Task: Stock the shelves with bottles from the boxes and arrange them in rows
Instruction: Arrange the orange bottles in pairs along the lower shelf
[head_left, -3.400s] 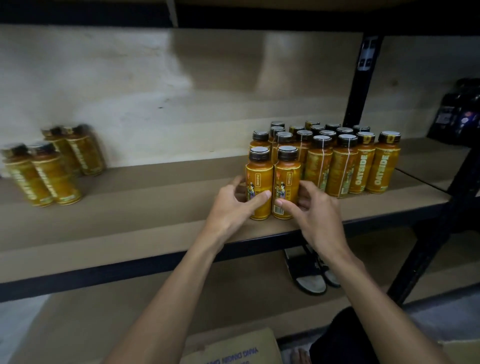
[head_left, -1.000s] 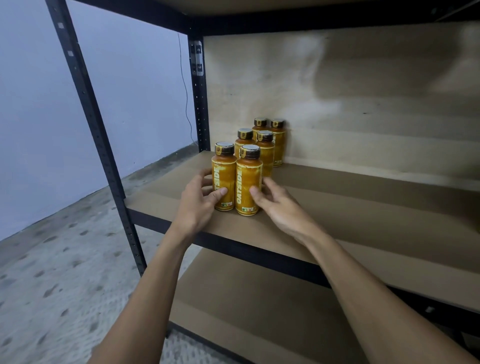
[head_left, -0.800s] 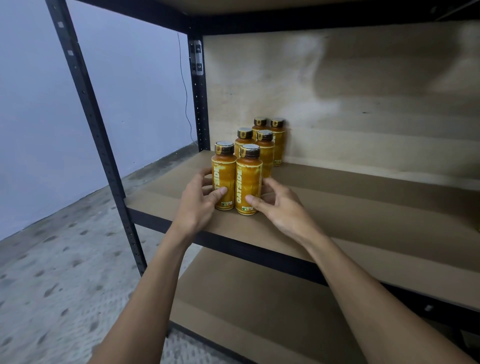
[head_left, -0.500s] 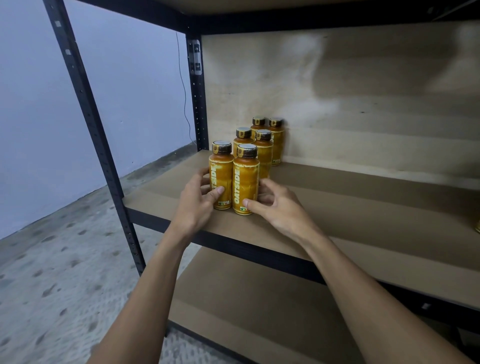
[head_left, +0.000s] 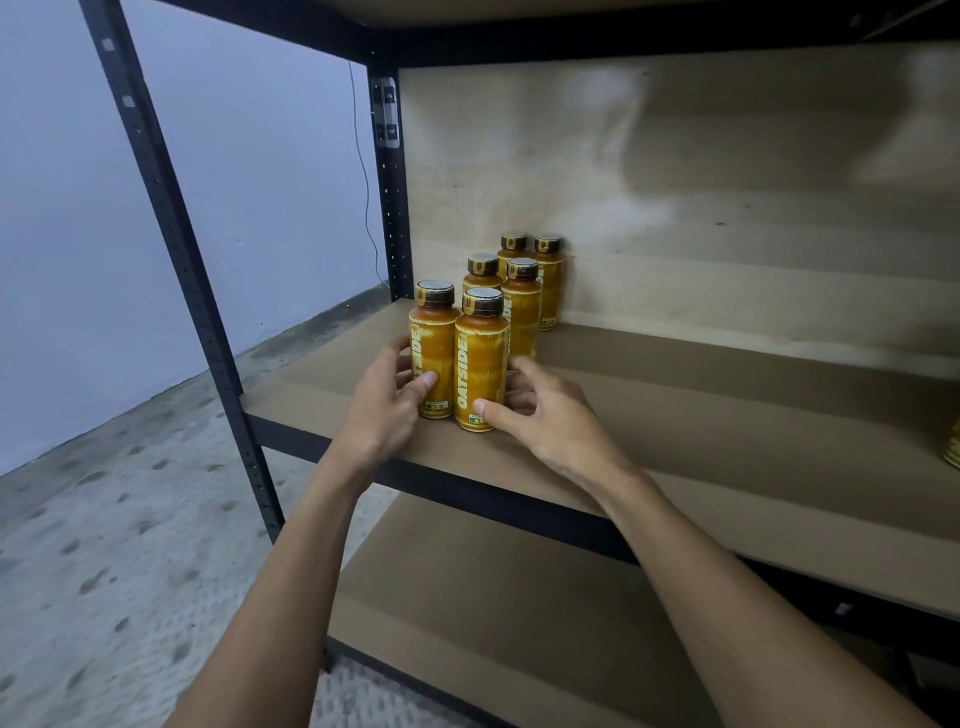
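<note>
**Front Pair Held on Shelf**

My left hand (head_left: 387, 400) grips the left front bottle (head_left: 434, 358) from its 9 o'clock side, thumb on the label. My right hand (head_left: 540, 415) grips the right front bottle (head_left: 480, 364) from 3 o'clock, thumb low on the label. Both bottles stand upright, touching, near the front edge of the shelf (head_left: 701, 415). At 12 o'clock behind them, four more bottles (head_left: 522, 312) stand in two pairs.
</note>
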